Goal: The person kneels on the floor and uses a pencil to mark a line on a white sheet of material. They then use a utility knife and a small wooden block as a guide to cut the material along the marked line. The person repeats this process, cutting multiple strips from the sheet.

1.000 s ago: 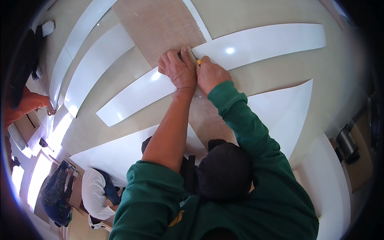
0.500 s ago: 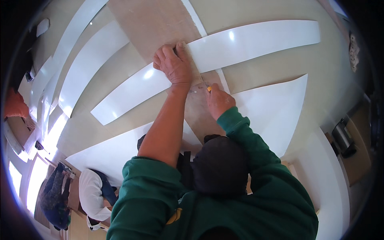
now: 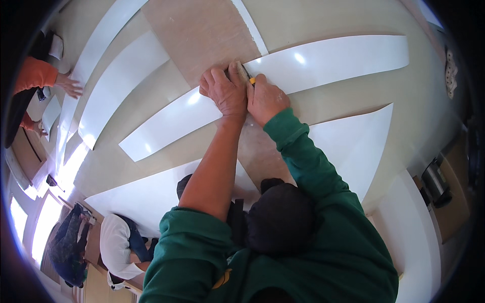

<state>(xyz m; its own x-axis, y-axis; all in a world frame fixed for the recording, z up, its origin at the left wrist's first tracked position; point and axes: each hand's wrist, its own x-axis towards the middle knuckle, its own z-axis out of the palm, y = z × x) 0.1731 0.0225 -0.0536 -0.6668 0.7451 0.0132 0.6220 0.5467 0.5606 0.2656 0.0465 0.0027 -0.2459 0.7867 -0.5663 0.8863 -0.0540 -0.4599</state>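
A long white curved strip [image 3: 343, 59] of sheet material lies across the surface before me. My left hand [image 3: 225, 93] is closed, with bent fingers pressing a narrow wooden strip [image 3: 242, 71] down across the white one. Most of the wood is hidden beneath that hand. Right beside it, my right hand [image 3: 270, 102] grips a utility knife [image 3: 252, 81] with a yellow part near its front. The blade end rests along the wooden edge, over the white strip; how deep it sits cannot be made out.
More white curved sheets lie at left [image 3: 118, 81] and right [image 3: 353, 146]. A brown panel [image 3: 197, 35] runs beneath the strip. At far left a person in an orange sleeve [image 3: 38, 73] reaches toward a sheet. Two other people [image 3: 118, 245] are at lower left.
My right hand and the knife have moved away from me along the wooden strip, up beside my left hand. At far left, the orange-sleeved person's arm has come into view over a sheet.
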